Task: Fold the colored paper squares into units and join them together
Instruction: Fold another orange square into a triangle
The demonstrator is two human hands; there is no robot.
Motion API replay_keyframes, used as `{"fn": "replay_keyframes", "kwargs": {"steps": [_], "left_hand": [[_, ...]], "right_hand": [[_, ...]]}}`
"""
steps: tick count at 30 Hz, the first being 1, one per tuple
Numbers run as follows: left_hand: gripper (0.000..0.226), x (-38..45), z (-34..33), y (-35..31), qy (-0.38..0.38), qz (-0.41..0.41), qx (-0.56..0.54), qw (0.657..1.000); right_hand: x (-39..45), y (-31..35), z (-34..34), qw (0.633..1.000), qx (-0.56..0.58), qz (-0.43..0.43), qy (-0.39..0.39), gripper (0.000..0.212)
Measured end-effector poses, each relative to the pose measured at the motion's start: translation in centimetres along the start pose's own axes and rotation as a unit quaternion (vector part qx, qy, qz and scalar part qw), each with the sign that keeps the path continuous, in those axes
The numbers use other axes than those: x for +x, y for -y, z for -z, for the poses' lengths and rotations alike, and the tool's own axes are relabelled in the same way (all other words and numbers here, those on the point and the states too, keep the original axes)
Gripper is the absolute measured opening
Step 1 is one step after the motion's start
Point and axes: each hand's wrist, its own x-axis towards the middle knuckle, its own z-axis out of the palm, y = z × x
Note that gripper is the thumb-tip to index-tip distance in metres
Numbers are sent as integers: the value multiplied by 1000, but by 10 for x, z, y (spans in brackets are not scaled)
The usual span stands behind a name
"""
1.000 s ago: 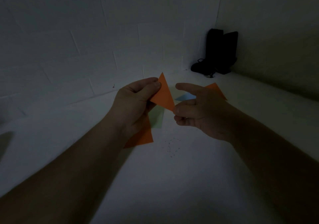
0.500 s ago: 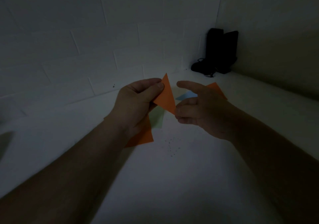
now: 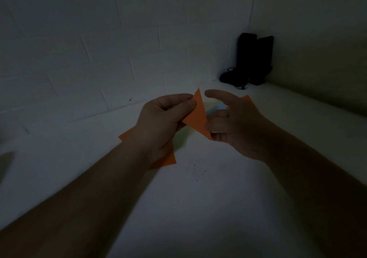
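An orange paper folded into a triangle [image 3: 196,116] is held up above the white table. My left hand [image 3: 160,122] pinches its upper left edge between thumb and fingers. My right hand [image 3: 236,126] pinches its lower right corner with curled fingers, the index finger stretched out above. Under my left hand lies an orange sheet [image 3: 165,160] flat on the table, with a pale green sheet [image 3: 181,140] beside it. Behind my right hand show a light blue sheet [image 3: 215,108] and another orange sheet [image 3: 247,99].
The white table [image 3: 188,208] meets a white tiled wall at the back and a plain wall on the right. A black object [image 3: 252,61] stands in the far right corner. Small dark specks [image 3: 197,170] dot the table in front of the papers.
The folded triangle has turned slightly more upright. My right hand's fingers have closed further onto its lower corner.
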Motion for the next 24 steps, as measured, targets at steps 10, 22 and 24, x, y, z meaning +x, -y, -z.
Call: {"fn": "replay_keyframes", "kwargs": {"steps": [10,22,24], "left_hand": [[20,-5,-3,-2,15,20,4,1000],[18,-4,-1,2,35,4,45,998],[15,-4,-2,3,39,5,45,998]], "right_hand": [[1,3,-3,998,41,-44,-21,70],[2,4,1,999,39,-18,-22,66],[1,5,3,998,52,-19,-24,66]]}}
